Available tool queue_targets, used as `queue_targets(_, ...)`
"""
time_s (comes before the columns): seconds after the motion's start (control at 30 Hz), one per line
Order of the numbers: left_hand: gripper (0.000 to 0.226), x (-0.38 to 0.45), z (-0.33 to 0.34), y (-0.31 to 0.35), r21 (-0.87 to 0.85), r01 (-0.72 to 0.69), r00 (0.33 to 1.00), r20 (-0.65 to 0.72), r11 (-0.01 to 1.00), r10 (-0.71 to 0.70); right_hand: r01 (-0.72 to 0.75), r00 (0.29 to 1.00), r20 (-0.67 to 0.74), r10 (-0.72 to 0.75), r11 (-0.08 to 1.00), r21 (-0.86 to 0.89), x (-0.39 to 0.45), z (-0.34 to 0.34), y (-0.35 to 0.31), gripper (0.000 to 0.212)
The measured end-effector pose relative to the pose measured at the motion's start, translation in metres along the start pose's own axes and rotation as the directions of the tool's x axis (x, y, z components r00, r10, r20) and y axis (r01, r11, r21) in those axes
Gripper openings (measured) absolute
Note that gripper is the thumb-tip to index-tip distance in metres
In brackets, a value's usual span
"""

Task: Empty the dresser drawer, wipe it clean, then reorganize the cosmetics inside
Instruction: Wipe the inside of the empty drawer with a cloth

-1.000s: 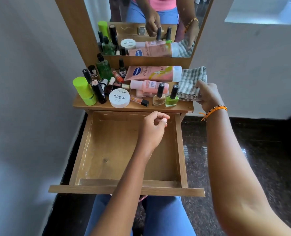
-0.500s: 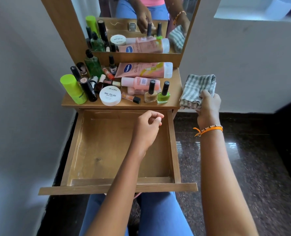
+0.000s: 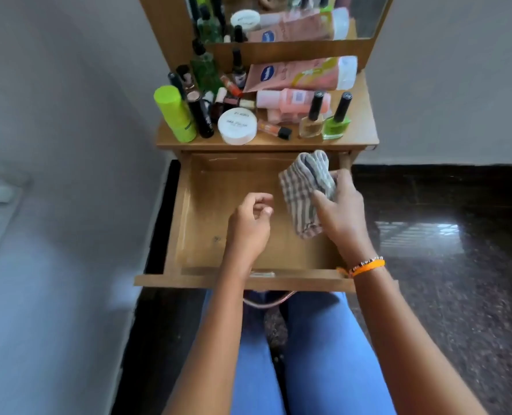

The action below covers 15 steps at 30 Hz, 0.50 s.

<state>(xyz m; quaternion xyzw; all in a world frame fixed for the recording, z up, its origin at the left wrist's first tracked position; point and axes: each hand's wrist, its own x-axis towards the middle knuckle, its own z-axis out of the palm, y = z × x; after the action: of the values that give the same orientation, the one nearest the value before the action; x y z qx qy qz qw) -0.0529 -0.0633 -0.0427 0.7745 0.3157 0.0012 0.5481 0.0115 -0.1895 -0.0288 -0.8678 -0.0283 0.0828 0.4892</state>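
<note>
Two bare forearms reach forward from the bottom of the frame.
The left hand, at centre, has loosely curled fingers and holds nothing. The right hand, just right of centre, grips a folded checked cloth; an orange bracelet circles its wrist.

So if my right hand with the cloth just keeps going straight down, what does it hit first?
Probably the bare wooden floor of the open drawer. The right hand grips the checked cloth over the drawer's right half, and nothing shows beneath it, so the cloth should land first. How high it is remains unclear.
</note>
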Motion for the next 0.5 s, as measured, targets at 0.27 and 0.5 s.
queue_targets(0.27,0.046,-0.004,-0.064,-0.048,0.551,-0.027,0.906,-0.339,0.834,0.253,-0.04,0.95,0.25,0.187,0.867,-0.497,0.029,0.098,-0.012,0.058)
queue_targets(0.5,0.063,-0.014,-0.091,-0.062,0.602,0.164,0.965,-0.264,0.781,0.001,-0.189,0.861,0.501,0.086,0.969,0.158,0.023,0.174,-0.055,0.045)
